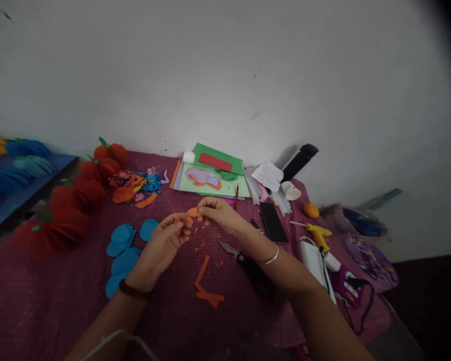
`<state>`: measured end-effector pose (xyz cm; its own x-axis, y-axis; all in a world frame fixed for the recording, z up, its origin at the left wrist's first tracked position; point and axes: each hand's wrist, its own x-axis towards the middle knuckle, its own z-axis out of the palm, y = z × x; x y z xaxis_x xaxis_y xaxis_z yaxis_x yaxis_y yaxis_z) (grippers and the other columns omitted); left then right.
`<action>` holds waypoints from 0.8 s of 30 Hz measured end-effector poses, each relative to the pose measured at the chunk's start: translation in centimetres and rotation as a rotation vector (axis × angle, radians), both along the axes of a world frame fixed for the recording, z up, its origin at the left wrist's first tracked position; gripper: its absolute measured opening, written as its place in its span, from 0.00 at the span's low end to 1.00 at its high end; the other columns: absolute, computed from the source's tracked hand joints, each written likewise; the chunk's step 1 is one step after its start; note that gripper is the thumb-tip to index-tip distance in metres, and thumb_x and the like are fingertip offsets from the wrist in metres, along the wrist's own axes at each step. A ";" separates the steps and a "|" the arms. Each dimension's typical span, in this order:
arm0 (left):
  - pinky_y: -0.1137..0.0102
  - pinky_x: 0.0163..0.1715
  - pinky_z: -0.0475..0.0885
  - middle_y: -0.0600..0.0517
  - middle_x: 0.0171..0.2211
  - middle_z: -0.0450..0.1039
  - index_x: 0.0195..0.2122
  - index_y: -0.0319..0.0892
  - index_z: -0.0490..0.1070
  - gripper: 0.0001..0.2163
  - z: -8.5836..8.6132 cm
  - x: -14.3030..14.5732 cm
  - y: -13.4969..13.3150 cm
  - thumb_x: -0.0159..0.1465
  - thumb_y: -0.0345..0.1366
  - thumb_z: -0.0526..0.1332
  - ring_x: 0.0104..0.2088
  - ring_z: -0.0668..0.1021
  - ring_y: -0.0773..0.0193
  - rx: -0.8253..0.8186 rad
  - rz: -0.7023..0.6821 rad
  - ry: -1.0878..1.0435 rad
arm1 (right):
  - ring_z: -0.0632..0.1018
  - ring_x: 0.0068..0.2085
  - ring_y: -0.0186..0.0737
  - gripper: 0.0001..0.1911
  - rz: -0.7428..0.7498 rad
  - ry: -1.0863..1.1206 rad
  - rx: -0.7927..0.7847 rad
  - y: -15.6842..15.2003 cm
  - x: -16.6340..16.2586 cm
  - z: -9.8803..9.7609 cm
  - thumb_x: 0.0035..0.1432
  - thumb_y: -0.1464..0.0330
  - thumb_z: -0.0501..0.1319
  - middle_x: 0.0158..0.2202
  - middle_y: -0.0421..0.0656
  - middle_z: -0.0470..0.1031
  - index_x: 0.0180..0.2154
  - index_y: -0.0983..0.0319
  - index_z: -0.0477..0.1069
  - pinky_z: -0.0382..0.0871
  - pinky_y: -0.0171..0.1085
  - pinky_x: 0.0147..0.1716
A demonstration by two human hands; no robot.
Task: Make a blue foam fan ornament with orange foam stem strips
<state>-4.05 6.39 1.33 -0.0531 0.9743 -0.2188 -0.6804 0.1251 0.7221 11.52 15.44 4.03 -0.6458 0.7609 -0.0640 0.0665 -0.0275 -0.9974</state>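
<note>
Over a maroon cloth (60, 311), my left hand (164, 245) and my right hand (220, 213) meet at a small orange paper piece (193, 212). My right hand pinches that piece at its edge. Fingers of my left hand are curled around more orange paper (180, 220). A red pencil (236, 197) lies just beyond my right hand. Black-handled scissors (244, 260) rest on the cloth under my right forearm. Orange paper strips (206, 288) lie between my arms.
Blue paper discs (124, 250) lie left of my left hand. Orange paper pumpkins (78, 193) line the left side. Coloured sheets (214, 175) and scraps (139, 183) sit by the wall. At the right are a phone (273, 222), a yellow glue gun (318, 233) and a cup (290, 190).
</note>
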 end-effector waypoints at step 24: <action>0.78 0.17 0.59 0.58 0.20 0.68 0.25 0.41 0.66 0.12 -0.5 0.9 -0.1 0.48 0.35 0.70 0.18 0.67 0.74 0.001 0.103 0.198 | 0.68 0.21 0.27 0.06 -0.117 -0.001 0.003 -2.4 -0.7 -1.5 0.52 0.68 0.62 0.21 0.34 0.70 0.28 0.62 0.66 0.62 0.28 0.22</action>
<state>-3.14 6.29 0.79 -0.1945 0.9616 -0.1937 -0.5347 0.0616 0.8428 10.78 13.06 2.48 -0.5529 0.8310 -0.0620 0.0643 -0.0317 -0.9974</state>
